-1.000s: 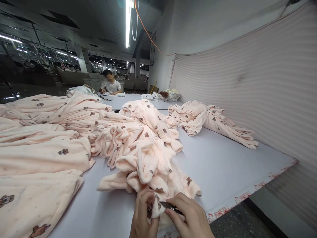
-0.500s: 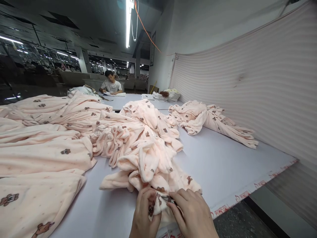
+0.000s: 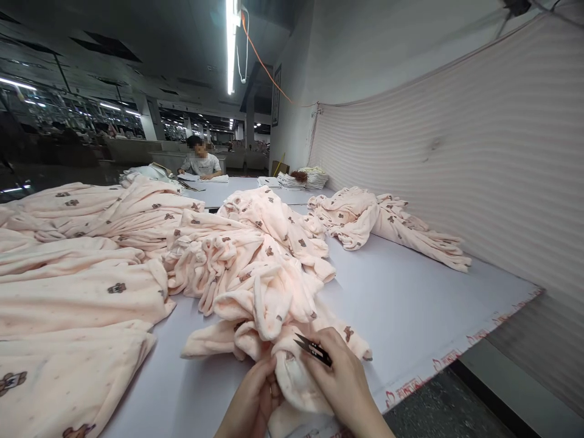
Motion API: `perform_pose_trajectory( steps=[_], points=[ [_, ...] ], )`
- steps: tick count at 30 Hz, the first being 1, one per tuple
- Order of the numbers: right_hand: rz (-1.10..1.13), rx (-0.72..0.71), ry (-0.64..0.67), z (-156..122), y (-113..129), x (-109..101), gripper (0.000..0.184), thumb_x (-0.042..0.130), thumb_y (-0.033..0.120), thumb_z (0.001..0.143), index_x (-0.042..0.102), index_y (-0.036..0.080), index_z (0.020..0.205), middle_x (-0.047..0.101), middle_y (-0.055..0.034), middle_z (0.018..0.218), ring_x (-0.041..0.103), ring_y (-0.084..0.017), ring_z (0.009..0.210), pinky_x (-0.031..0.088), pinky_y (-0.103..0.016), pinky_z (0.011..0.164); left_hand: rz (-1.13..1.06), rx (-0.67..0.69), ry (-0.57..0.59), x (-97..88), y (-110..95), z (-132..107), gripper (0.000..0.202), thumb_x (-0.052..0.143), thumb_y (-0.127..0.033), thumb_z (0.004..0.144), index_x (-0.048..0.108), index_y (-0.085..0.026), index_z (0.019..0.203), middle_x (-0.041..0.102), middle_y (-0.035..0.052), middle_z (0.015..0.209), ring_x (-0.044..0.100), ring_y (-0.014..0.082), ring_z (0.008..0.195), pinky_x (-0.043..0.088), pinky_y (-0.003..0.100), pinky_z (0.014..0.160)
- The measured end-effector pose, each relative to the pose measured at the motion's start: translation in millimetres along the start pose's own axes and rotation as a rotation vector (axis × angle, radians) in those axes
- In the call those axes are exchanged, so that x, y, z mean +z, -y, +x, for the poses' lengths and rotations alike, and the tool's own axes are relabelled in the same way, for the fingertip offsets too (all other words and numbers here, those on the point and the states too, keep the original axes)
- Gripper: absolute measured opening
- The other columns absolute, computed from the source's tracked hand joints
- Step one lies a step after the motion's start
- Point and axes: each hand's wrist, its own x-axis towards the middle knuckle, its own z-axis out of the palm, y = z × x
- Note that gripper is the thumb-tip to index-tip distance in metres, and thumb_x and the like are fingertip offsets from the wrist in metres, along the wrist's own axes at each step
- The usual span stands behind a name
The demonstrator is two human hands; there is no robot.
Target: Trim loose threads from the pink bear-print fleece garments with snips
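Note:
My right hand (image 3: 335,365) is closed around small black thread snips (image 3: 314,349), their pointed blades aimed up and left. Under it lies the fleece garment (image 3: 292,374), pale pink with brown bear prints, its rolled edge or opening turned toward me. My left hand (image 3: 256,392) is closed on the left side of this edge, fingers curled and partly hidden by cloth. The rest of the garment is bunched on the table just beyond both hands.
A large heap of matching fleece (image 3: 77,274) covers the table's left side. Another fleece bundle (image 3: 351,216) lies at the right, near the hanging striped sheet (image 3: 438,146). A person (image 3: 201,164) sits at the far end beside stacked cloth (image 3: 314,177). The white table (image 3: 410,304) ends at a red-printed edge.
The snips have lifted off the cloth and now show more fully in my right hand. My left hand has shifted down and left, and the held cloth edge has been turned.

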Motion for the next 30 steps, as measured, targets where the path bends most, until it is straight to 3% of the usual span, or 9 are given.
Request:
perform_pose_trajectory(
  steps=[3, 6, 13, 17, 20, 22, 25, 28, 30],
  points=[
    [-0.077, -0.167, 0.008, -19, 2, -2, 0.032, 0.059, 0.025, 0.084, 0.059, 0.030, 0.116, 0.066, -0.0022, 0.096, 0.063, -0.021, 0.084, 0.046, -0.029, 0.070, -0.035, -0.041, -0.025, -0.3, -1, 2, 0.026, 0.056, -0.028, 0.087, 0.065, -0.012, 0.106, 0.076, 0.0104, 0.095, 0.066, 0.0259, 0.100, 0.049, 0.036, 0.087],
    [-0.218, -0.240, -0.030, -31, 0, 5, 0.028, 0.054, 0.023, 0.088, 0.062, 0.028, 0.114, 0.068, -0.0041, 0.094, 0.062, -0.024, 0.080, 0.043, -0.033, 0.069, -0.041, -0.053, -0.035, 0.0, 0, 3, 0.025, 0.057, -0.025, 0.087, 0.064, -0.011, 0.105, 0.076, 0.0121, 0.096, 0.068, 0.0263, 0.099, 0.050, 0.037, 0.085],
    [0.128, 0.028, 0.081, -16, -11, 1, 0.017, 0.056, 0.029, 0.089, 0.069, 0.027, 0.099, 0.068, -0.0010, 0.089, 0.064, -0.019, 0.084, 0.045, -0.025, 0.071, 0.012, -0.081, -0.043, -5.1, -8, 6, 0.034, 0.055, -0.030, 0.089, 0.057, -0.011, 0.117, 0.075, 0.0122, 0.098, 0.068, 0.0259, 0.099, 0.053, 0.037, 0.084],
    [0.215, 0.103, 0.006, -26, -24, -6, 0.019, 0.049, 0.035, 0.093, 0.064, 0.024, 0.097, 0.068, -0.0023, 0.093, 0.063, -0.020, 0.090, 0.046, -0.026, 0.077, 0.040, -0.018, -0.081, -6.3, -21, 17, 0.036, 0.054, -0.028, 0.090, 0.052, -0.015, 0.124, 0.073, 0.0108, 0.104, 0.067, 0.0251, 0.100, 0.054, 0.039, 0.084],
    [0.191, 0.046, 0.084, -49, -33, 15, 0.021, 0.054, 0.036, 0.089, 0.058, 0.025, 0.106, 0.068, -0.0021, 0.097, 0.064, -0.020, 0.089, 0.048, -0.024, 0.076, 0.030, 0.060, -0.077, -8.4, -26, 28, 0.033, 0.048, -0.027, 0.093, 0.052, -0.018, 0.125, 0.072, 0.0096, 0.107, 0.066, 0.0243, 0.102, 0.054, 0.041, 0.085],
    [0.015, -0.075, 0.212, -63, -39, 39, 0.044, 0.071, 0.032, 0.073, 0.057, 0.025, 0.114, 0.069, -0.0031, 0.101, 0.066, -0.021, 0.084, 0.049, -0.024, 0.071, 0.031, 0.095, -0.046, -10.3, -28, 35, 0.032, 0.046, -0.026, 0.094, 0.052, -0.019, 0.125, 0.071, 0.0088, 0.108, 0.065, 0.0235, 0.103, 0.053, 0.041, 0.087],
    [-0.193, -0.174, 0.273, -69, -44, 69, 0.024, 0.065, 0.012, 0.066, 0.065, 0.023, 0.087, 0.069, -0.0054, 0.087, 0.064, -0.023, 0.069, 0.045, -0.028, 0.062, 0.057, 0.108, 0.023, -13.8, -32, 38, 0.034, 0.050, -0.021, 0.091, 0.053, -0.021, 0.126, 0.071, 0.0080, 0.107, 0.064, 0.0231, 0.103, 0.051, 0.041, 0.090],
    [-0.071, -0.128, 0.233, -58, -43, 66, 0.027, 0.057, 0.006, 0.064, 0.060, 0.022, 0.085, 0.064, -0.0054, 0.095, 0.060, -0.022, 0.078, 0.043, -0.028, 0.067, 0.147, 0.056, 0.109, -22.6, -41, 33, 0.037, 0.060, -0.020, 0.086, 0.057, -0.021, 0.122, 0.068, 0.0089, 0.111, 0.061, 0.0252, 0.108, 0.047, 0.041, 0.093],
    [0.139, -0.053, 0.205, -45, -39, 51, 0.013, 0.052, 0.012, 0.076, 0.054, 0.022, 0.085, 0.060, -0.0019, 0.087, 0.056, -0.018, 0.076, 0.041, -0.027, 0.068, 0.394, 0.115, 0.084, -33.4, -42, 24, 0.037, 0.065, -0.026, 0.081, 0.061, -0.022, 0.117, 0.066, 0.0070, 0.111, 0.058, 0.0255, 0.109, 0.046, 0.038, 0.093]
  ],
)
